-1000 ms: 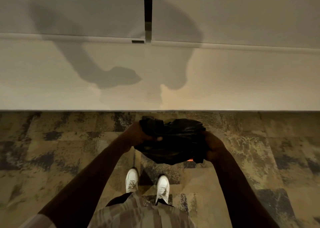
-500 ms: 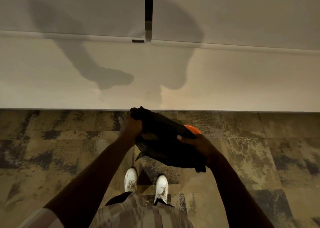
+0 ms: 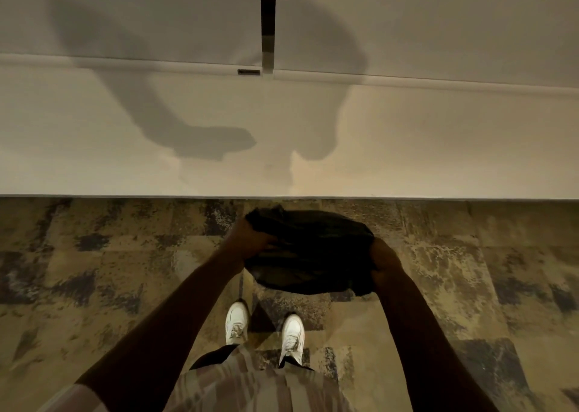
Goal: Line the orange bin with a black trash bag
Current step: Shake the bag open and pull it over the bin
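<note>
Both hands (image 3: 316, 251) on black trash bag (image 3: 310, 251).

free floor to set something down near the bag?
Bare carpet left of the left hand, and right of the right hand, up to the wall. Crowded: under the black bag, by the shoes.

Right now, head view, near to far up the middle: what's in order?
Shirt → shoes → black bag, held at either side by left hand and right hand → carpet edge → white wall → rail. No orange of the bin shows.
</note>
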Tool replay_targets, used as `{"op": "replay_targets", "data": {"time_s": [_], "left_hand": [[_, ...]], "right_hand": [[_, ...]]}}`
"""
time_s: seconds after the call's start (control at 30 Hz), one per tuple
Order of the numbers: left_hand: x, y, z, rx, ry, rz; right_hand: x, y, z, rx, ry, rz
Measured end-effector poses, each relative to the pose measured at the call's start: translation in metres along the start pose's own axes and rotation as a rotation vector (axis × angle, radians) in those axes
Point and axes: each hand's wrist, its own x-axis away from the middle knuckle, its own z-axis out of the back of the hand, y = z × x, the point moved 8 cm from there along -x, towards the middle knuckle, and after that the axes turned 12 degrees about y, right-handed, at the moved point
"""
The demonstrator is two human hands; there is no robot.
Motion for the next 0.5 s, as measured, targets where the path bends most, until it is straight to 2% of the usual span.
{"op": "replay_targets", "data": {"time_s": [0.07,0.17,0.23,0.33,0.4,0.5], "left_hand": [[-0.002,-0.002,0.01,0.161,0.131,0.065],[-0.004,-0.009,0.008,0.487,0.099,0.279],[-0.003,-0.017,0.003,0.545,0.064,0.425],[0.003,-0.02,-0.004,0.508,0.006,0.498],[0.003,-0.02,-0.007,0.474,-0.068,0.471],[0.006,-0.01,-0.013,0.315,-0.245,0.251]], "right_hand": [[0.004,0.0,0.001,0.191,-0.029,0.065],[0.003,-0.004,0.011,0.617,0.095,0.228],[0.0,-0.003,0.014,0.703,0.167,0.261],[-0.001,0.001,0.019,0.488,0.239,0.242],[0.0,0.005,0.014,0.25,0.154,0.196],[0.004,0.008,0.005,0.114,0.023,0.119]]}}
